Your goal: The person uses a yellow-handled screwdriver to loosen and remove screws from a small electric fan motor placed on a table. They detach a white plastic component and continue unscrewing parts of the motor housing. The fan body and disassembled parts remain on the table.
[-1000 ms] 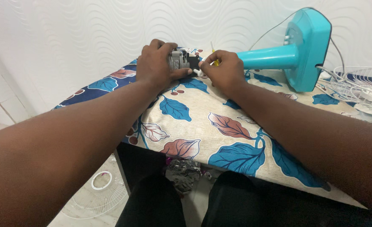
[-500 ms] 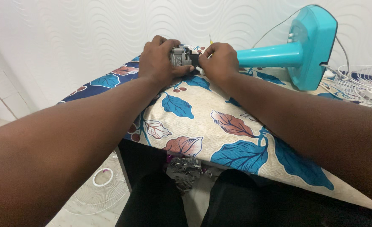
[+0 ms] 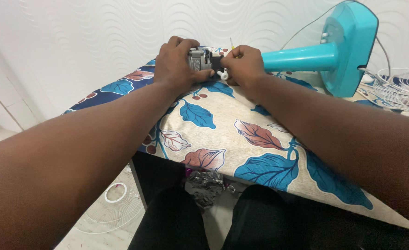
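A small grey metal fan motor (image 3: 199, 60) lies at the far side of the table, at the end of a turquoise fan stand (image 3: 301, 58) that is laid on its side. My left hand (image 3: 176, 65) is wrapped around the motor's left side. My right hand (image 3: 242, 65) grips the black part where the motor meets the stand, and pinches a thin tool with a yellow tip (image 3: 232, 45). A white wing nut (image 3: 222, 74) shows just below my right thumb.
The table wears a leaf-patterned cloth (image 3: 241, 134). The stand's turquoise base (image 3: 352, 46) rises at the right, with a cable behind it. A white wire fan grille (image 3: 399, 90) lies at the far right, another (image 3: 112, 203) on the floor at the left.
Both hands stay on the motor. The view has shifted slightly, and my right hand has closed in tighter against the motor's end.
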